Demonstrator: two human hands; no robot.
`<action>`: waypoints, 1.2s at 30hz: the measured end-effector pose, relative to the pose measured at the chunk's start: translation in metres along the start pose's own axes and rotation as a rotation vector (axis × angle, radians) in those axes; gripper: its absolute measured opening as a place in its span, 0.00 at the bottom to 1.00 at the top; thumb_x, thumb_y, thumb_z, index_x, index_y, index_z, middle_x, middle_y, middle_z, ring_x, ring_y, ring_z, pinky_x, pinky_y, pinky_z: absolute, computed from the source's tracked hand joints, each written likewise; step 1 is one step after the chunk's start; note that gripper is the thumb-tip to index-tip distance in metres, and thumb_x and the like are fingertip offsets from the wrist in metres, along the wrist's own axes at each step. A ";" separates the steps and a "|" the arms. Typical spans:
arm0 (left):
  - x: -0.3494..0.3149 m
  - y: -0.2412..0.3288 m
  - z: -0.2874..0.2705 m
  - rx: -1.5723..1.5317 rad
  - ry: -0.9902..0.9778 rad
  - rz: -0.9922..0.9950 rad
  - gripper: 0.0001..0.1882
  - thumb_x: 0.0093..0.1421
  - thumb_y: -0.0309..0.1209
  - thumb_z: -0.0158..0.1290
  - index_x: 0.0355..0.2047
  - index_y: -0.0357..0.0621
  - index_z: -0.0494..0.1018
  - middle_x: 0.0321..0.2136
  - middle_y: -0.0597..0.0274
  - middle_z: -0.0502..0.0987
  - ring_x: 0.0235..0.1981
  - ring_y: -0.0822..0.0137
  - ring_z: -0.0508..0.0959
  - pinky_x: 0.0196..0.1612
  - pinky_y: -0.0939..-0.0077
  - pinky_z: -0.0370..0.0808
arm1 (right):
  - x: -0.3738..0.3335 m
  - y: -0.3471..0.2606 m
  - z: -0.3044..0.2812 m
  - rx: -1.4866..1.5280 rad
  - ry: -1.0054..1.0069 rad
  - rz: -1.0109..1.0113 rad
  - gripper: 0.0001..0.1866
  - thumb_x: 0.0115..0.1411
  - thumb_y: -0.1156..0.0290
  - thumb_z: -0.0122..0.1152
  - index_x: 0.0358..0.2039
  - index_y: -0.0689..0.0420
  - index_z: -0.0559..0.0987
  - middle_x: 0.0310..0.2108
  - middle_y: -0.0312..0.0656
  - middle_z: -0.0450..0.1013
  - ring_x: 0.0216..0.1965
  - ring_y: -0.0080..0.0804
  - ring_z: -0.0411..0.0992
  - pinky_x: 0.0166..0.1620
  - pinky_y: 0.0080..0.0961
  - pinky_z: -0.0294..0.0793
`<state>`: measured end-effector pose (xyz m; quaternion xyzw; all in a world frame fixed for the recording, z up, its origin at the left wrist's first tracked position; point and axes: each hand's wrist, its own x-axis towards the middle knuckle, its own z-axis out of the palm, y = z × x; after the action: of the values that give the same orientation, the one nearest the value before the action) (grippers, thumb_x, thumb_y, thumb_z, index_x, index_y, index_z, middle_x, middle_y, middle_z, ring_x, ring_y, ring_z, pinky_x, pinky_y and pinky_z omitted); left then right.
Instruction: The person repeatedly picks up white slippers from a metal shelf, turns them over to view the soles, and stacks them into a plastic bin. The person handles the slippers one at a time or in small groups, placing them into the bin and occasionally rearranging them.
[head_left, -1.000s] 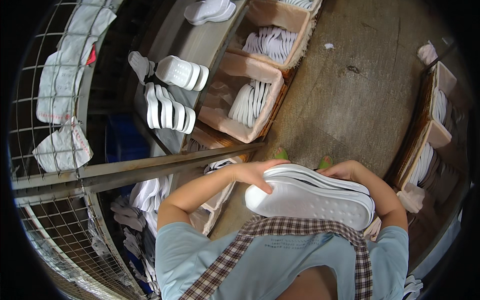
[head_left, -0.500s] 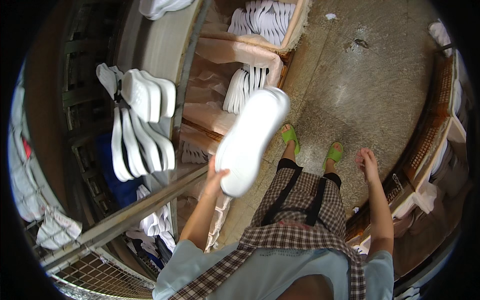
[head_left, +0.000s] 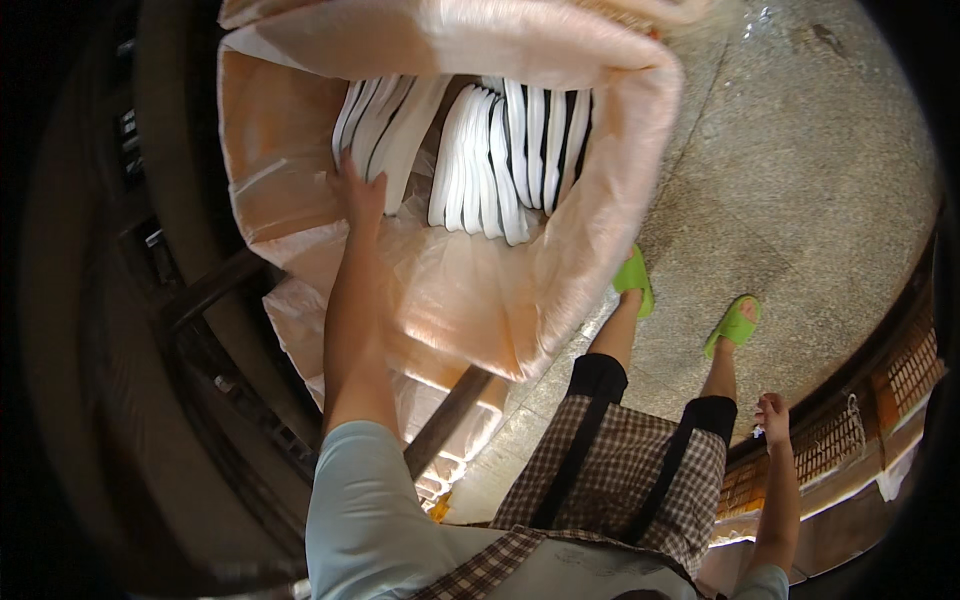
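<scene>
My left hand [head_left: 360, 192] reaches down into a basket [head_left: 645, 150] lined with pale pink plastic. Its thumb and fingers are closed round the near ends of a few white shoe soles [head_left: 385, 130], which stand on edge at the basket's left side. Beside them, in the middle and right of the basket, more white soles [head_left: 480, 170] are packed upright in rows with dark gaps between them. At the lower right my right hand [head_left: 773, 420] hangs low with curled fingers; a small whitish bit shows at the fingertips, too small to name.
A dark metal bar [head_left: 450, 420] runs below the basket, between it and my body. On the left stands a dark, blurred rack [head_left: 150, 250]. Brown lattice crates [head_left: 820, 440] line the right side. Speckled floor [head_left: 770, 180] lies between, under my green slippers [head_left: 735, 322].
My left hand has gone from holding up white soles in the open to down inside the lined basket, among the soles. My view has shifted toward that basket. My right hand's fingers are more curled.
</scene>
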<state>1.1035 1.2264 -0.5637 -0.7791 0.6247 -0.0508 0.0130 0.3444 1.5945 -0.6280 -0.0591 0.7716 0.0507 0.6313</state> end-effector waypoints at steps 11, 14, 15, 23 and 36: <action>-0.011 0.009 0.118 -0.206 -0.285 -0.324 0.51 0.52 0.51 0.57 0.65 0.49 0.38 0.60 0.28 0.41 0.59 0.33 0.53 0.59 0.51 0.58 | 0.048 -0.025 0.053 -0.080 -0.121 0.028 0.09 0.61 0.63 0.52 0.38 0.52 0.71 0.30 0.31 0.70 0.27 0.20 0.68 0.27 0.18 0.63; -0.004 0.024 0.130 -0.088 -0.282 -0.374 0.49 0.55 0.56 0.50 0.66 0.51 0.35 0.61 0.29 0.40 0.59 0.32 0.55 0.59 0.50 0.59 | 0.047 -0.039 0.069 -0.095 -0.133 -0.014 0.08 0.62 0.64 0.51 0.38 0.53 0.71 0.30 0.30 0.70 0.28 0.19 0.68 0.27 0.17 0.63; 0.000 0.028 0.130 -0.115 -0.385 -0.470 0.48 0.56 0.57 0.49 0.66 0.50 0.36 0.61 0.30 0.40 0.59 0.33 0.55 0.59 0.50 0.59 | 0.047 -0.044 0.074 -0.055 -0.166 -0.005 0.08 0.62 0.65 0.49 0.38 0.53 0.71 0.31 0.30 0.70 0.28 0.18 0.68 0.28 0.17 0.64; -0.015 0.080 0.067 -0.102 -0.306 -0.301 0.41 0.58 0.49 0.50 0.62 0.36 0.49 0.58 0.37 0.58 0.60 0.44 0.57 0.61 0.56 0.57 | 0.019 -0.052 0.072 0.115 -0.184 -0.197 0.07 0.62 0.69 0.47 0.40 0.53 0.71 0.30 0.28 0.69 0.29 0.17 0.68 0.28 0.15 0.63; -0.189 0.322 -0.401 -0.959 -0.799 1.097 0.25 0.56 0.32 0.54 0.54 0.41 0.62 0.52 0.49 0.65 0.50 0.48 0.69 0.51 0.60 0.68 | -0.125 -0.041 0.019 0.052 0.023 -0.854 0.05 0.58 0.75 0.53 0.34 0.62 0.71 0.26 0.36 0.69 0.26 0.23 0.67 0.32 0.20 0.69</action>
<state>0.7114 1.3570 -0.2034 -0.2445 0.8179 0.5152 -0.0766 0.3938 1.5605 -0.5092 -0.3577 0.6860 -0.2354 0.5882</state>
